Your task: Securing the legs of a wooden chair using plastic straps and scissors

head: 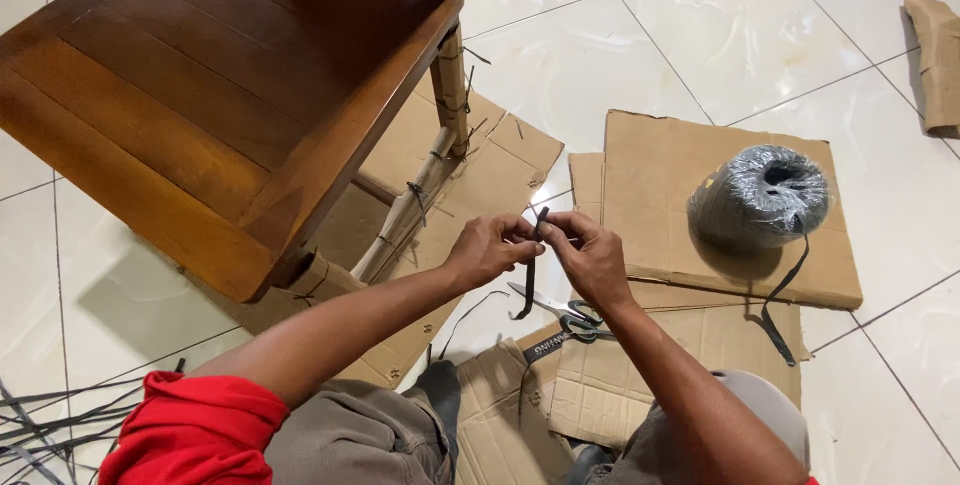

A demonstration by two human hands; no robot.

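While my left hand (490,248) and right hand (590,257) pinch a flat black strap (530,275), fingers pressed together, the glossy twine spool (760,195) sits at three o'clock.

A wooden chair (200,95) fills the upper left, dark brown and slatted; its leg (452,95) and a lower rail (405,210) are wrapped in cardboard bound with dark ties. Flattened cardboard sheets (660,185) lie spread over the white tiled floor (620,35) — one bears a roll (762,195) of dark grey strapping, its loose end (780,305) trailing down over the sheet's edge. Scissors (560,313) (dark handles, blades pointing left) rest on the floor just beside a lower sheet. A bundle of dark strips (50,415) lies at the bottom left, and more cardboard scraps (940,55) sit by the right edge — well apart from the rest.
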